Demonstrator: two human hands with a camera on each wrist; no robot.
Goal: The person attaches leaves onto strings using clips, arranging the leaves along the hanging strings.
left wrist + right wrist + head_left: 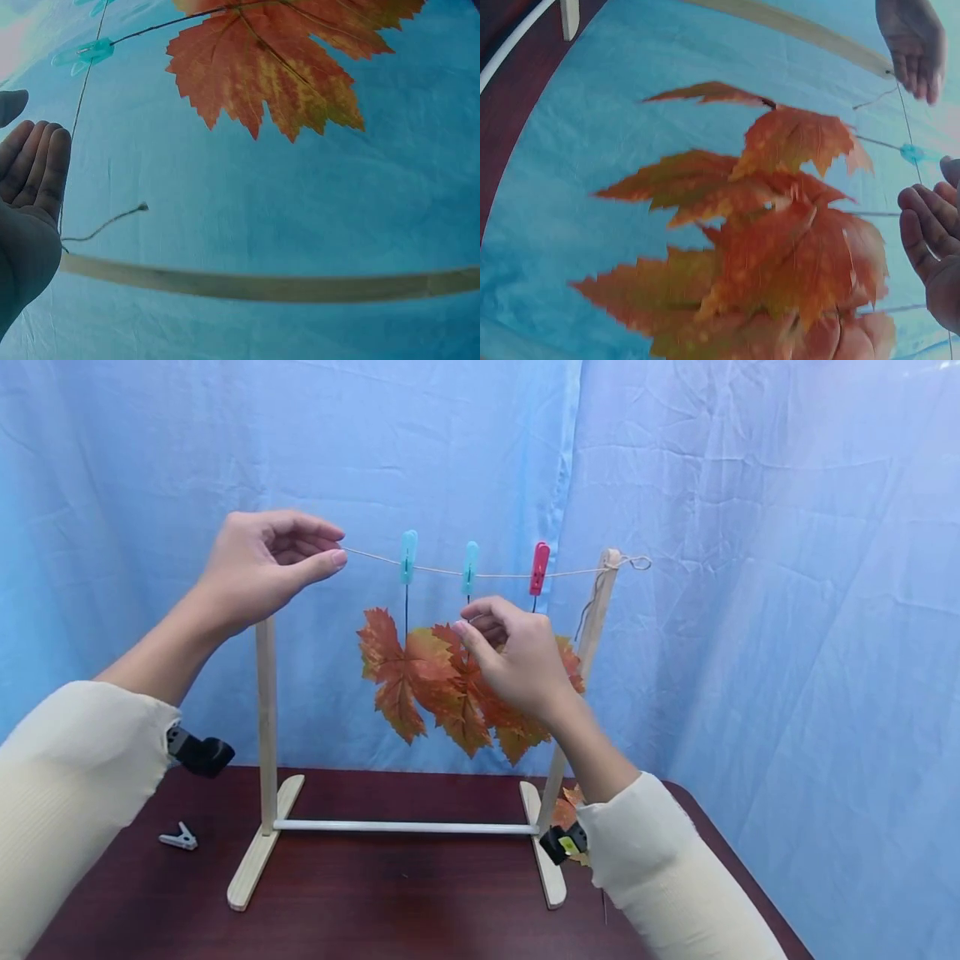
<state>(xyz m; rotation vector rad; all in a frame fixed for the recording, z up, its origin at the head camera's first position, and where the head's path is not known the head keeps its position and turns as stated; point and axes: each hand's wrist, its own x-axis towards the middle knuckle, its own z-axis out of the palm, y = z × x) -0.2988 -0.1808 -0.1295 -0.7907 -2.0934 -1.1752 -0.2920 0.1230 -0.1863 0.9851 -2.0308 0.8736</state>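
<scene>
My left hand (273, 560) is raised beside the string (442, 572), its thumb parted from gently bent fingers. In the left wrist view those fingers look nearly straight and hold nothing. Three clothespins clip leaf stems to the string: one teal clothespin (408, 557), a second teal clothespin (470, 567) and a red clothespin (540, 568). Orange artificial maple leaves (401, 672) hang below them, overlapping. Just under the middle clothespin is my right hand (517, 652), partly covering the leaves. Its fingers (930, 217) are loosely bent with nothing visible between them.
The string runs to a wooden post (596, 610), part of a frame with a white crossbar (405, 827). A white clothespin (178, 837) lies left on the dark table (360, 893). Another leaf (564, 812) lies by the right foot, partly behind my forearm. Blue cloth (480, 460) hangs behind.
</scene>
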